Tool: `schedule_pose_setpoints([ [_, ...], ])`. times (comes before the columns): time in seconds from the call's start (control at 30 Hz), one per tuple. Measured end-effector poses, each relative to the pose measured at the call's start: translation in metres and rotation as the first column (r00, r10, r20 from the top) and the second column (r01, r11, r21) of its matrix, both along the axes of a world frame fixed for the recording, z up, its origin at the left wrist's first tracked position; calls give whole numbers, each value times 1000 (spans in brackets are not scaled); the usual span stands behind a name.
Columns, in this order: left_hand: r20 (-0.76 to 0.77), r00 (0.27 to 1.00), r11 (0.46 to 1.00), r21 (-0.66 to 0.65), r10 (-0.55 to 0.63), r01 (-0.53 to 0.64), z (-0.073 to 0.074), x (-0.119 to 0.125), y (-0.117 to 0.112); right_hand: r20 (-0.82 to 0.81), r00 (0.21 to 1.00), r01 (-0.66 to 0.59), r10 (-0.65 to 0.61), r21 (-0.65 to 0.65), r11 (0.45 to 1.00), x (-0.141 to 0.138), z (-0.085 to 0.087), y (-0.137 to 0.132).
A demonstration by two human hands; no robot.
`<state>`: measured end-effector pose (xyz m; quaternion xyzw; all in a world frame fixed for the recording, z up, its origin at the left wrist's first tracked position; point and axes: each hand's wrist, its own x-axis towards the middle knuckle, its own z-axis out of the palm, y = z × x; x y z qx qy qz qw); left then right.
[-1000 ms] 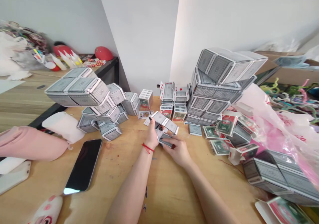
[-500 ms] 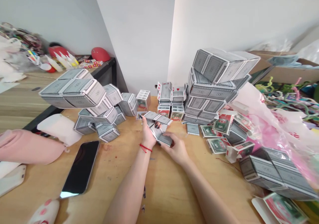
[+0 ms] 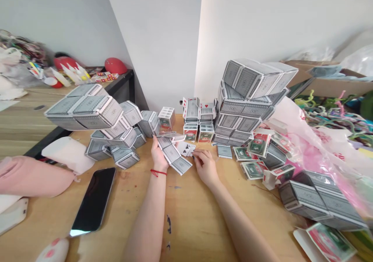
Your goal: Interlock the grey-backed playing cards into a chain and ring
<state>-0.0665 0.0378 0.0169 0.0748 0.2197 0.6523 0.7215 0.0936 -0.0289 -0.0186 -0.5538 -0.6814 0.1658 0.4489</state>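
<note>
My left hand [image 3: 159, 159], with a red string bracelet at the wrist, is closed on a partly joined piece of grey-backed playing cards [image 3: 173, 156]. One flap of this piece slants down to the right over the table. In my right hand [image 3: 206, 168], thumb and fingers pinch the edge of a few playing cards [image 3: 186, 148], club faces showing, just right of the joined piece. Behind the hands stand red-and-green card boxes [image 3: 190, 133] with grey card blocks on top. A small stack of grey-backed cards [image 3: 224, 151] lies to the right.
Tall piles of card blocks rise at left [image 3: 93, 108] and right [image 3: 244, 106]. A black phone [image 3: 94, 201] lies on the left. Opened card boxes [image 3: 258, 144] and pink plastic bags [image 3: 309, 149] are at right. Glue bottles [image 3: 72, 74] stand on the far-left table.
My left hand has shifted left and turned the card piece, so its flap now hangs down-right. My right hand has left that piece and now grips face-showing cards.
</note>
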Motion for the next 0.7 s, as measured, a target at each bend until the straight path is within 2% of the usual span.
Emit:
schedule_pose_setpoints([
  [0.2, 41, 999, 999, 21, -33, 32, -4, -2, 3, 213, 974, -82, 74, 28, 996, -13, 1, 11],
  [0.3, 21, 998, 999, 14, -51, 51, -6, -1, 4, 285, 958, -44, 25, 58, 997, -21, 4, 21],
  [0.47, -82, 995, 998, -25, -52, 50, -8, 0, 5, 266, 964, 1, -11, 38, 999, -26, 4, 30],
  [0.7, -213, 976, 999, -9, -43, 42, -9, 3, 7, 154, 986, 67, -63, -20, 998, -19, 3, 25],
])
